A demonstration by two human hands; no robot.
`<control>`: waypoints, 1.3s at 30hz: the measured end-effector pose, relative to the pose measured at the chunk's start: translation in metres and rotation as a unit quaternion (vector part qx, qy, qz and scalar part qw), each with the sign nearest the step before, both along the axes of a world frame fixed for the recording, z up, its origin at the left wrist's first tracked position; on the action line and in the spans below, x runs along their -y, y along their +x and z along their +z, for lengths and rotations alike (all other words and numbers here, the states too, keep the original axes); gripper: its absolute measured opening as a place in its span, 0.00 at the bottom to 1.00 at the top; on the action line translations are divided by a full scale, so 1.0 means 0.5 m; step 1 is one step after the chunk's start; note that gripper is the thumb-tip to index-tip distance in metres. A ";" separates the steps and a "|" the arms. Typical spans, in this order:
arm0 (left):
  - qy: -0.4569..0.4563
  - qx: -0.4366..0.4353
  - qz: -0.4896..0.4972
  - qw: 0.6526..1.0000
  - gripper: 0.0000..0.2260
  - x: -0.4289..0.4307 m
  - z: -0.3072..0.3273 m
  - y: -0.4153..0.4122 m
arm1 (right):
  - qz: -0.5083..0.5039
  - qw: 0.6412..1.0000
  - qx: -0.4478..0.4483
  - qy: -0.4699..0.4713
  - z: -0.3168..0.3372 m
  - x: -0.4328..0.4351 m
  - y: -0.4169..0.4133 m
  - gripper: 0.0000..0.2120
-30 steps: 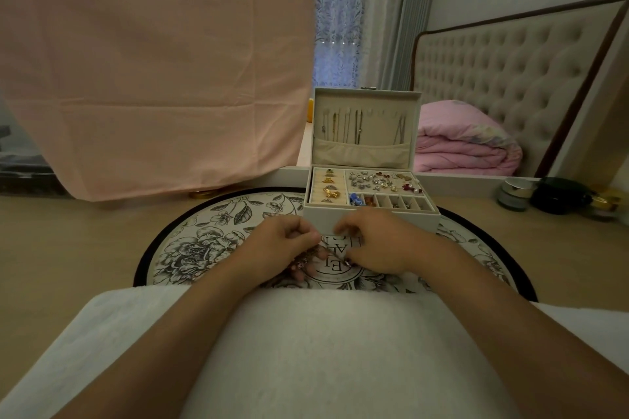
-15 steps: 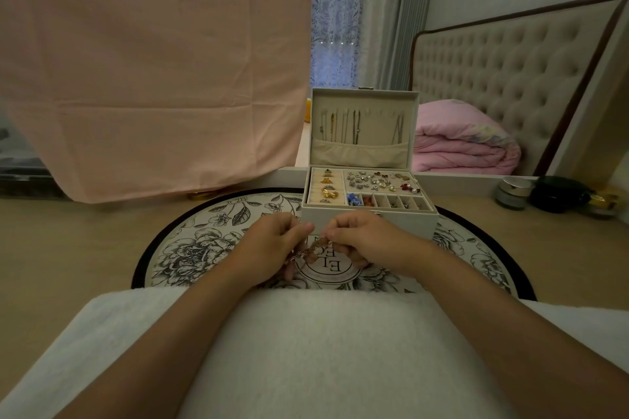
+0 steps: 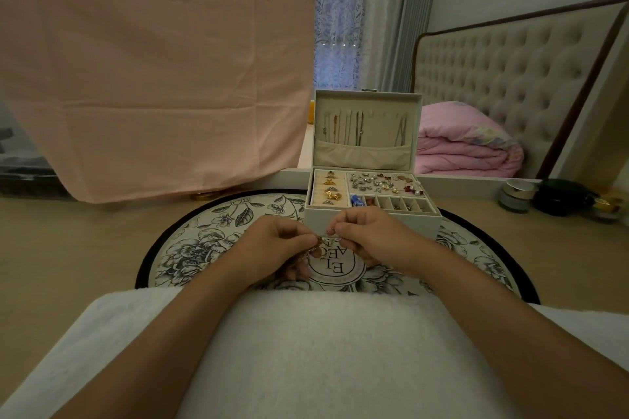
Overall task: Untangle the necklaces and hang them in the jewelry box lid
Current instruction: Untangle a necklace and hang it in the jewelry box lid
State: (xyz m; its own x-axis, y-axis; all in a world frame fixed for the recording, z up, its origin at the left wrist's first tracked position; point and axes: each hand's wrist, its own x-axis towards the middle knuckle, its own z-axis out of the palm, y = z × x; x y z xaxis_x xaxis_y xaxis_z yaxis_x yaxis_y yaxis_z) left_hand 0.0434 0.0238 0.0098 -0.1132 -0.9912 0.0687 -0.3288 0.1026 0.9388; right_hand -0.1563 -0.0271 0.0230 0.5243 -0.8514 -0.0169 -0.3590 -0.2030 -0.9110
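Note:
A small tangle of thin necklace chain [image 3: 323, 241] hangs between my two hands just above the round floral mat [image 3: 204, 241]. My left hand [image 3: 275, 245] pinches it on the left and my right hand [image 3: 367, 235] pinches it on the right, fingertips almost touching. Directly behind stands the open cream jewelry box [image 3: 371, 218]. Its upright lid [image 3: 366, 129] has several chains hanging from hooks above a fabric pocket. The box tray holds rings and many small earrings.
A white towel [image 3: 306, 350] covers my lap under both forearms. A pink cloth [image 3: 153, 68] hangs at the left. Small jars [image 3: 517, 196] and a dark pot [image 3: 558, 197] sit on the floor at the right, with a pink folded quilt [image 3: 466, 143] behind the box.
Both hands have lifted slightly off the mat and drawn a little apart, so the chain tangle now shows between the fingertips.

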 end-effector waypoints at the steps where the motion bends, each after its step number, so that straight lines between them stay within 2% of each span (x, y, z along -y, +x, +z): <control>1: 0.001 -0.004 0.005 1.000 0.06 0.000 0.001 -0.002 | -0.001 1.000 0.000 -0.001 0.000 0.000 0.000 0.10; 6: -0.008 0.091 0.007 0.996 0.12 0.005 -0.002 -0.003 | 0.003 1.000 0.015 -0.006 -0.002 0.000 0.004 0.07; 8: 0.011 0.056 -0.010 0.998 0.13 0.008 -0.003 0.000 | 0.007 1.000 0.019 -0.012 -0.002 0.000 0.004 0.06; 10: 0.014 0.015 -0.034 0.999 0.07 0.009 -0.006 0.002 | 0.007 1.000 0.026 -0.014 -0.002 0.001 0.003 0.06; 12: -0.011 0.034 -0.031 0.999 0.01 0.012 -0.009 0.004 | 0.005 0.999 0.034 -0.013 -0.003 0.002 0.001 0.07; 17: -0.050 0.057 -0.004 0.997 0.04 0.013 -0.010 -0.003 | -0.008 0.998 0.049 -0.034 -0.005 0.005 -0.001 0.05; 23: -0.072 0.062 0.001 0.996 0.05 0.010 -0.010 -0.003 | -0.004 0.989 -0.001 -0.145 -0.005 0.009 -0.005 0.16; 26: -0.052 0.041 -0.015 0.998 0.06 0.007 -0.011 -0.004 | -0.024 0.981 -0.031 -0.189 -0.008 0.015 -0.010 0.17; 31: -0.021 -0.035 -0.038 0.998 0.07 0.002 -0.008 -0.014 | -0.009 0.972 0.002 -0.234 -0.002 0.008 -0.017 0.11; 35: 0.009 -0.111 -0.045 0.993 0.09 0.003 -0.003 -0.011 | -0.002 0.965 -0.006 -0.261 -0.002 0.010 -0.017 0.15; 37: 0.007 -0.109 -0.050 0.993 0.09 0.003 -0.004 -0.011 | -0.014 0.961 -0.030 -0.275 -0.006 0.011 -0.015 0.12; 39: 0.003 -0.105 -0.051 0.993 0.09 0.002 -0.004 -0.013 | -0.018 0.966 -0.016 -0.257 -0.007 0.008 -0.009 0.05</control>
